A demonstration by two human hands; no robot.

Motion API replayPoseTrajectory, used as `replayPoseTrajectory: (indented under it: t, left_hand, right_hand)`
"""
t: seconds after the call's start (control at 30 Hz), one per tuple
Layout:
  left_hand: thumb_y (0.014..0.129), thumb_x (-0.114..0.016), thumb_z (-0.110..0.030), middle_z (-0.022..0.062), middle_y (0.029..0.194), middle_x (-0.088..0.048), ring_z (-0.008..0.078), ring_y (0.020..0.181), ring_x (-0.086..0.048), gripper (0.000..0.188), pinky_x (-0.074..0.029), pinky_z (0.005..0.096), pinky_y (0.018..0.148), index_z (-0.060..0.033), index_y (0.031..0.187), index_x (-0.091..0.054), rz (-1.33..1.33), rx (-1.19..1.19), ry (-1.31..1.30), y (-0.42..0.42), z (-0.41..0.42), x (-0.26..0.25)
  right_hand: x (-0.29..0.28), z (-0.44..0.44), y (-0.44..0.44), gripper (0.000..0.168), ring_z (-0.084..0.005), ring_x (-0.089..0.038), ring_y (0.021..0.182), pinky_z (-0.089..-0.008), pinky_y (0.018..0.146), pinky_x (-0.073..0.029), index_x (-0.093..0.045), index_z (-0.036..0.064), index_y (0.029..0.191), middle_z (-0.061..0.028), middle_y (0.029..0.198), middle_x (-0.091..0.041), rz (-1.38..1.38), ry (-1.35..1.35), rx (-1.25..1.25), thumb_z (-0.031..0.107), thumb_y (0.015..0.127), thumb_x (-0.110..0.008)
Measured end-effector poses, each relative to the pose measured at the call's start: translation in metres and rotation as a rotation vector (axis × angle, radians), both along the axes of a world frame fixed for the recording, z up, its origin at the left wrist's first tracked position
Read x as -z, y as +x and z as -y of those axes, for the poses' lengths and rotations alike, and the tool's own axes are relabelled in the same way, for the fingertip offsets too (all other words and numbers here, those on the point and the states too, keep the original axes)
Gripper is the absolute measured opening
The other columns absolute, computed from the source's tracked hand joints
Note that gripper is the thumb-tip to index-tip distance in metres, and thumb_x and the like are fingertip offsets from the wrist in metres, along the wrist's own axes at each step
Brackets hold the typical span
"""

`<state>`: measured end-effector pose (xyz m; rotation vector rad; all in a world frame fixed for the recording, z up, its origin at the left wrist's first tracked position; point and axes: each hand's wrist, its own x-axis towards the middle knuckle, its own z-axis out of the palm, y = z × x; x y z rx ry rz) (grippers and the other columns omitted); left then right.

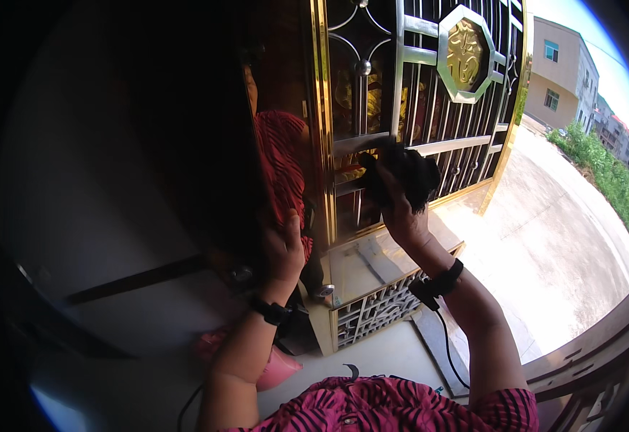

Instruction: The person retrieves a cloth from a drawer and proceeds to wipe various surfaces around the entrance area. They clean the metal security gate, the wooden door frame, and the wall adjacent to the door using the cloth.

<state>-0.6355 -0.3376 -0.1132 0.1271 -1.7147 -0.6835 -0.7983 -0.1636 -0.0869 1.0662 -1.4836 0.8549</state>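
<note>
My right hand (405,216) is closed around a bunched dark cloth (412,175), raised in front of a metal gate (449,146) with silver bars, gold edging and an octagonal gold emblem (464,54). To its left, my left hand (287,243) rests on or near the edge of a dark glossy panel (228,162), thumb upward; its fingers are lost in shadow. A red patterned shirt is mirrored in a shiny surface (282,156) between the panel and the gate's gold edge. Both wrists wear black bands, and a cable hangs from the right one.
Below the gate stands a low ledge (357,264) with a metal lattice front (373,310). A pink object (279,370) lies on the floor near my left forearm. Sunlit concrete (557,227), greenery and buildings lie outside at right.
</note>
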Motion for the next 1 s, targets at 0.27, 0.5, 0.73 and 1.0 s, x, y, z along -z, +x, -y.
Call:
replayPoseTrajectory:
  t: [0.27, 0.5, 0.73, 1.0]
  left_hand:
    - [0.097, -0.052, -0.042, 0.0281, 0.131, -0.049, 0.0389, 0.123, -0.048, 0.065, -0.037, 0.0411, 0.104, 0.0082, 0.136, -0.038, -0.019, -0.126, -0.110, -0.006, 0.001, -0.006]
    - [0.101, -0.045, -0.037, 0.0238, 0.133, -0.051, 0.0367, 0.120, -0.052, 0.055, -0.041, 0.0409, 0.101, 0.0066, 0.134, -0.043, 0.157, 0.111, 0.101, -0.015, 0.032, 0.021]
    - [0.104, -0.035, -0.038, 0.0215, 0.140, -0.048, 0.0333, 0.128, -0.047, 0.055, -0.038, 0.0365, 0.106, 0.0065, 0.135, -0.045, 0.157, 0.044, 0.087, -0.008, 0.022, 0.022]
    - [0.101, -0.020, -0.057, 0.0154, 0.131, -0.054, 0.0239, 0.123, -0.050, 0.073, -0.038, 0.0348, 0.105, 0.0028, 0.132, -0.049, 0.182, 0.471, 0.564, 0.003, 0.049, 0.043]
  right_hand:
    - [0.053, -0.028, 0.013, 0.058, -0.0412, -0.049, 0.120, -0.0473, 0.093, -0.047, -0.059, 0.015, 0.128, -0.0191, 0.135, -0.049, 0.194, 0.509, -0.314, 0.006, 0.073, -0.072]
    - [-0.185, 0.002, 0.049, 0.047, -0.0336, -0.047, 0.117, -0.0454, 0.096, -0.041, -0.064, 0.016, 0.119, -0.0116, 0.124, -0.053, -0.275, 0.032, -0.098, 0.031, 0.075, -0.074]
    - [-0.261, 0.075, 0.074, 0.058, -0.0445, -0.043, 0.121, -0.0508, 0.108, -0.031, -0.053, 0.017, 0.132, -0.0240, 0.126, -0.046, -0.411, -0.300, -0.036, 0.031, 0.077, -0.066]
    - [-0.004, 0.094, 0.056, 0.046, -0.0443, -0.032, 0.134, -0.0733, 0.102, -0.018, -0.066, 0.030, 0.117, -0.0132, 0.145, -0.039, -0.324, 0.155, -0.146, 0.045, 0.073, -0.070]
